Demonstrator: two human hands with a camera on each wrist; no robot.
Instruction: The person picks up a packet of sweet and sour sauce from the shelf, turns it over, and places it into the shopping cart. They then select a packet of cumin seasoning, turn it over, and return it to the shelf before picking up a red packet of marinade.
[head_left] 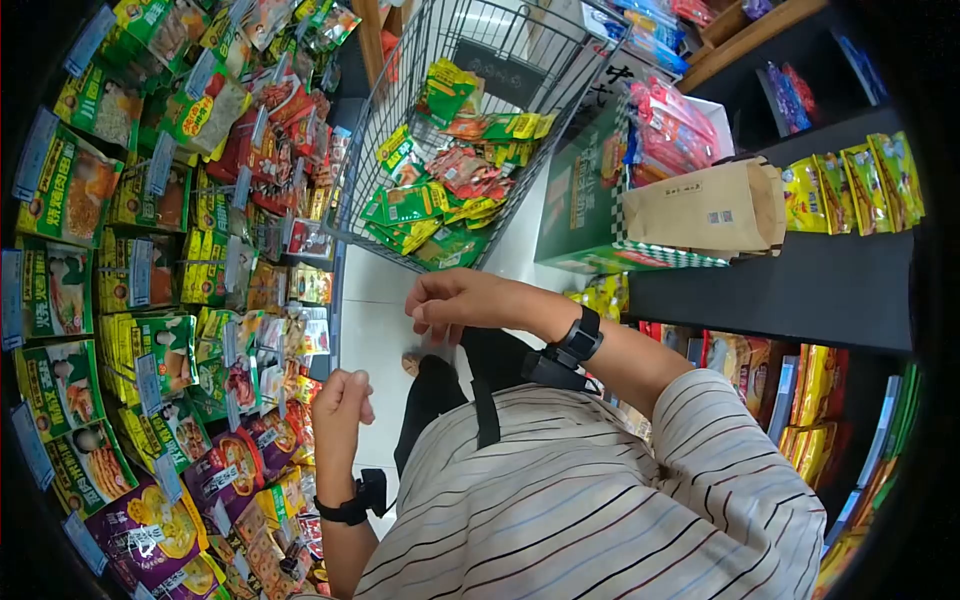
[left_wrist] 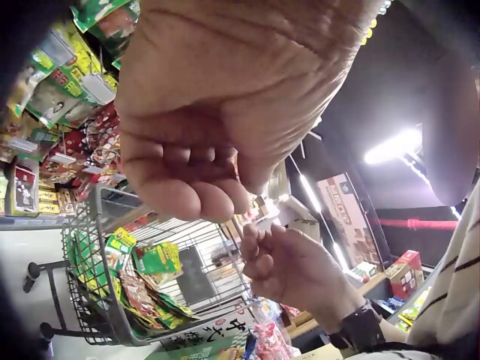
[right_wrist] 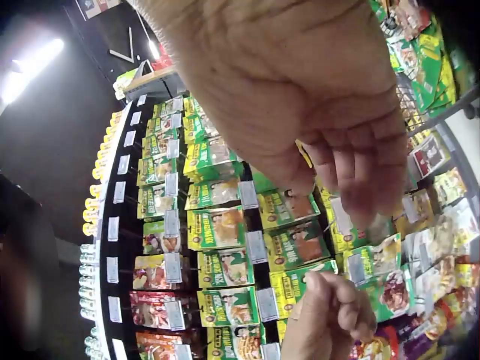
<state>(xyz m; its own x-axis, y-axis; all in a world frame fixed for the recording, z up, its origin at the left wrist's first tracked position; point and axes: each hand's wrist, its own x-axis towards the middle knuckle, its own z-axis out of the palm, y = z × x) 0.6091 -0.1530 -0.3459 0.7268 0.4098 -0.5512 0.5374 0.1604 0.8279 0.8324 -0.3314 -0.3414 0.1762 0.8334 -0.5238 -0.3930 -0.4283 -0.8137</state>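
My right hand hangs in front of my body with loosely bent fingers and nothing in it, just short of the shopping cart. Lower and to the left, my left hand is beside the hanging racks, its fingers curled in loosely and its palm bare in the left wrist view. Inside the wire cart lie several green and yellow food packets and a red packet. Green seasoning packets hang close behind both hands in the right wrist view.
Rows of hanging packets with price tags fill the left side. To the right stand a green display box, a brown paper bag and a dark shelf with yellow packets. Tiled floor shows between cart and rack.
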